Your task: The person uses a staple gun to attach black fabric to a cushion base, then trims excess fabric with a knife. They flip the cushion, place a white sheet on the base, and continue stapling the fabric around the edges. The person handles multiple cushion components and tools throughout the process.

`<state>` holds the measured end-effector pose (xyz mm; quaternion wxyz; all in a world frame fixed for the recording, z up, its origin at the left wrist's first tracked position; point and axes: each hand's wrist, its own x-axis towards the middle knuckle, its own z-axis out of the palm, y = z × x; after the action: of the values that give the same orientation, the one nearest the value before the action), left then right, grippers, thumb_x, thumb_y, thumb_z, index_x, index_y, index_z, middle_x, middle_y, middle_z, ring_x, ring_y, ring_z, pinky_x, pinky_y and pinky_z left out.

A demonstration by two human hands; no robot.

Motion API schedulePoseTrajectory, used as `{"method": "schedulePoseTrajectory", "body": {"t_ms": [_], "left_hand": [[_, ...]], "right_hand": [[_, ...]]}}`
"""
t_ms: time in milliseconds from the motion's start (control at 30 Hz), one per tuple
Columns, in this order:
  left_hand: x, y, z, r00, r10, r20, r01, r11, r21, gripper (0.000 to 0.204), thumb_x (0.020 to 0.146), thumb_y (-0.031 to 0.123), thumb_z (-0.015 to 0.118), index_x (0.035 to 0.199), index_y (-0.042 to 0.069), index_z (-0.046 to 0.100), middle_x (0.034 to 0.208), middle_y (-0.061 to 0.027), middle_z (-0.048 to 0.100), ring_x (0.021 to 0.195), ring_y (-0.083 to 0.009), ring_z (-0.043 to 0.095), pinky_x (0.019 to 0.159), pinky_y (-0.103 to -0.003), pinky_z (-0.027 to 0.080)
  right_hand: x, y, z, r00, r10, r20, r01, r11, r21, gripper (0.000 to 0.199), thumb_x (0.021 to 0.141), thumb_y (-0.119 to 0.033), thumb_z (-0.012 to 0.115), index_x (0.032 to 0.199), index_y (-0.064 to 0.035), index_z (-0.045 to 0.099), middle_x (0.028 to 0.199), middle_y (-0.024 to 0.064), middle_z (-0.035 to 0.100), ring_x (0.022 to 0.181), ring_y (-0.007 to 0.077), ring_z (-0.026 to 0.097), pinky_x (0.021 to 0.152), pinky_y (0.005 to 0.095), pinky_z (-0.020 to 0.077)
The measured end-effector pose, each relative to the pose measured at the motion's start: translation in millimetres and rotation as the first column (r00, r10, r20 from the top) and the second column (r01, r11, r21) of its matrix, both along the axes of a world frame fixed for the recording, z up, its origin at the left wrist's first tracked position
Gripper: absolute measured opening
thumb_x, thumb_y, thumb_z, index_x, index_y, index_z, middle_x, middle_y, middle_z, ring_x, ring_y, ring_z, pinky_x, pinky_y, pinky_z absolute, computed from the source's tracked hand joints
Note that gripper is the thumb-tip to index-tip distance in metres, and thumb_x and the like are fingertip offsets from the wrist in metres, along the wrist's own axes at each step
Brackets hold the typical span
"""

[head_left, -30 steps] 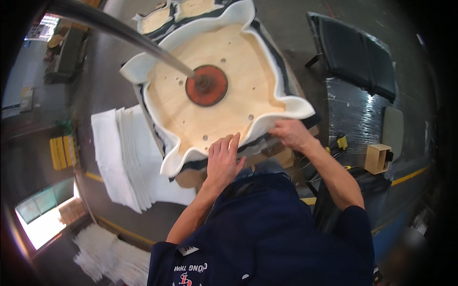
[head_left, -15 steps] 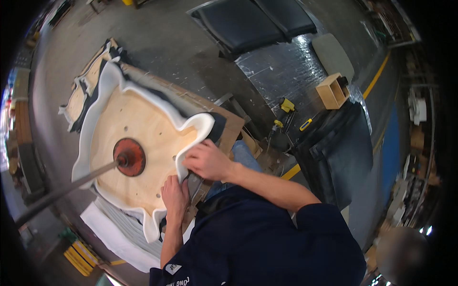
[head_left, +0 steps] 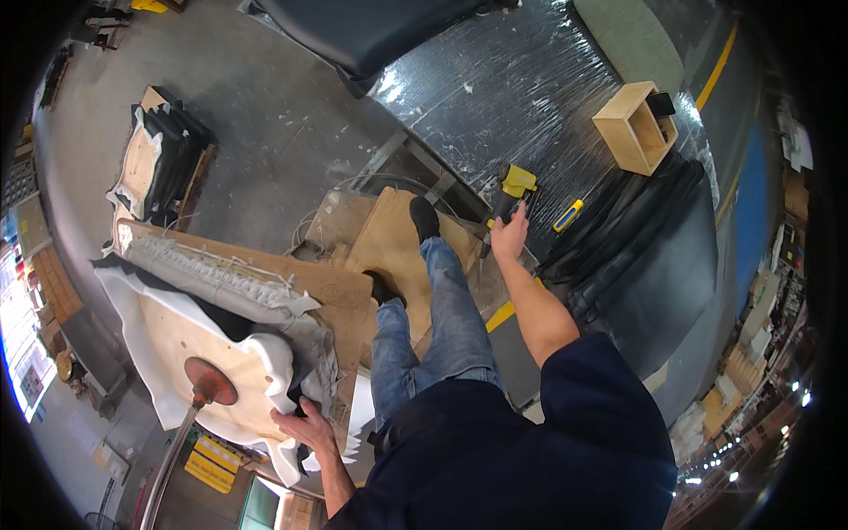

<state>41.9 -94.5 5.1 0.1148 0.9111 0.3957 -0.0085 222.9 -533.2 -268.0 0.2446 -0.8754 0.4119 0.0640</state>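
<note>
My left hand (head_left: pixel 306 429) is closed on the near edge of a curved wooden panel (head_left: pixel 249 375) wrapped at its rim in white foam (head_left: pixel 281 360), with black cover material behind it. A red round clamp pad (head_left: pixel 212 382) on a metal rod presses against the panel's face. Out to the right, my right arm is stretched over a plastic-wrapped table. My right hand (head_left: pixel 510 237) is closed around a yellow and black staple gun (head_left: pixel 518 181), whose handle the fingers partly hide.
Beside the staple gun lie a yellow-handled tool (head_left: pixel 568 215), black cover sheets (head_left: pixel 654 256) and an open wooden box (head_left: pixel 632 132). A large black padded piece (head_left: pixel 371 31) lies at the far side. Stacked covered panels (head_left: pixel 168 163) stand at the far left. A cardboard sheet (head_left: pixel 406 247) lies under my feet.
My right hand has left the panel's foam edge and reached right to the staple gun. My left hand stays at the panel. The view has turned right.
</note>
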Motion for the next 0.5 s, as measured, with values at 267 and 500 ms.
{"method": "schedulePoseTrajectory", "body": {"t_ms": [267,500], "left_hand": [[5,35,-3,0.984,-0.169,0.062,0.168,0.986,0.025,0.049,0.083,0.034,0.073,0.114,-0.002,0.062,0.1,-0.0201,0.061,0.096,-0.0411,0.056,0.086,-0.052,0.043],[24,47,11,0.926,-0.372,0.066,0.373,0.928,-0.008,0.027,0.077,0.027,0.078,0.095,0.009,0.069,0.09,-0.0073,0.066,0.089,-0.0276,0.062,0.079,-0.041,0.04]], "right_hand": [[73,15,-13,0.98,-0.148,-0.136,0.135,0.985,-0.104,0.099,0.081,-0.014,0.077,0.156,-0.0025,0.013,0.126,0.0366,0.055,0.119,0.0496,0.055,0.104,0.0522,0.0438],[16,-72,-25,0.982,-0.011,0.186,-0.058,0.931,0.361,0.074,0.081,-0.008,0.07,0.146,0.0018,0.036,0.144,0.0174,0.048,0.131,0.0296,0.048,0.113,0.0393,0.0356]]}}
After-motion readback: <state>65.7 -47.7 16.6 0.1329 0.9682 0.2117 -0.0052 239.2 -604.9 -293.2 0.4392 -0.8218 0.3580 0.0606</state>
